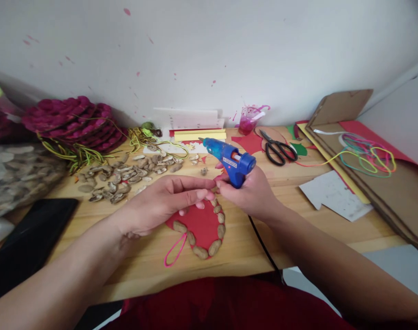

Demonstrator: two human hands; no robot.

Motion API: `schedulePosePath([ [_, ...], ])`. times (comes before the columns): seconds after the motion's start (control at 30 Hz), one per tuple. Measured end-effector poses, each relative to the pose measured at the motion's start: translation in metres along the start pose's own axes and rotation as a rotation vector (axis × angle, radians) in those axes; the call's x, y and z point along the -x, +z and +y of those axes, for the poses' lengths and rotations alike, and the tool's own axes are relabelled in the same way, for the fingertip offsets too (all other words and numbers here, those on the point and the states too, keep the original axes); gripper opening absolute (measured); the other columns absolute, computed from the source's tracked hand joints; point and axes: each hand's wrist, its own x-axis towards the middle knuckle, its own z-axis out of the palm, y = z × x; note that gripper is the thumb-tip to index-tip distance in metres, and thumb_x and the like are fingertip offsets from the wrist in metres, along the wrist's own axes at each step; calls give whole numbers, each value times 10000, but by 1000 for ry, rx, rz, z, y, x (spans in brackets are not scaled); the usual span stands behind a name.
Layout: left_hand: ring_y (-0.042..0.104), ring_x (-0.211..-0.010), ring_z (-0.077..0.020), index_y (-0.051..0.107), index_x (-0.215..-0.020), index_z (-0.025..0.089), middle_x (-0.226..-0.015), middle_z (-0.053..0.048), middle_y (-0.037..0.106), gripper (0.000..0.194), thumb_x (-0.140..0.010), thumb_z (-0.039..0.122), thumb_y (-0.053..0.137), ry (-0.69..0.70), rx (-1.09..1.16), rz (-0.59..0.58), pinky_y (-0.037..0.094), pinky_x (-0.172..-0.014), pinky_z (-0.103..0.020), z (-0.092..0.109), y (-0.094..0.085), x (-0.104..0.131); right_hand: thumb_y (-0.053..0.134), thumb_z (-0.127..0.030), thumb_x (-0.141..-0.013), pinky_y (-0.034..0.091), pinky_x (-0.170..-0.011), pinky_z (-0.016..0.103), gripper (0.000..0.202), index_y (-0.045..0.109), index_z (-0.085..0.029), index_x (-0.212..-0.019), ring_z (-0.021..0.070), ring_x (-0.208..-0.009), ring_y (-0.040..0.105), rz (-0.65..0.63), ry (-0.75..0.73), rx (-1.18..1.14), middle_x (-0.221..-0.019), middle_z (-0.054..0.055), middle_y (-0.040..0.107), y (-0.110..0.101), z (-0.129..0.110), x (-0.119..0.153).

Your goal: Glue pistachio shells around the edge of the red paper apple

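My right hand (253, 190) is wrapped round the handle of a blue glue gun (225, 158), whose nozzle points up and to the left. My left hand (167, 197) reaches over a red heart-shaped piece (202, 224), its fingers stretched out and its fingertips meeting those of my right hand. Whether something small lies between the fingertips is hidden. Peanut shells (214, 247) line the right and lower edges of the red piece, and a pink cord loop (174, 252) hangs off its lower left. My left hand covers part of its upper left edge.
Loose peanut shells (126, 176) lie behind my left hand, near magenta braided coils (74, 123). A black phone-like slab (33, 233) is at left. Black-handled scissors (277, 149), a stained plastic cup (248, 121), cardboard (383, 192) and coloured cord (366, 156) lie right. The black cable (263, 243) runs off the front edge.
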Motion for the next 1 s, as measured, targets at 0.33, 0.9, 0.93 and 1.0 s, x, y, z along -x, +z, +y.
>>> schedulePosePath([
  [0.33,707,-1031,-222,371,-1581,349,-1291,-105,697,769,-887,277,694,150,-205,-208,601,-825,-352,1,12,19,738,-182,-740,559,-648,315,247,626,-225,-956,162,-649,671,73,4,-167,-737,-24,687,-2,-7,-3],
  [0.9,616,-874,-212,200,-1635,317,-987,-43,689,716,-1007,208,525,645,-1393,160,518,-811,-351,-14,-4,5,848,-286,-768,537,-537,229,309,646,-206,-987,164,-746,747,-144,121,-639,-832,3,770,-8,-2,-13],
  [0.93,620,-880,-208,195,-1634,327,-999,-40,693,724,-1004,208,532,647,-1371,146,520,-818,-349,-16,-5,4,845,-289,-771,531,-532,229,304,647,-203,-986,161,-729,743,-144,115,-631,-810,1,767,-8,-2,-13],
  [1.0,626,-888,-200,200,-1630,351,-1012,-32,696,733,-999,206,546,655,-1332,127,522,-823,-340,-19,-8,3,836,-306,-780,517,-522,233,297,640,-202,-978,152,-670,725,-142,110,-615,-755,-7,757,-8,-3,-13],
])
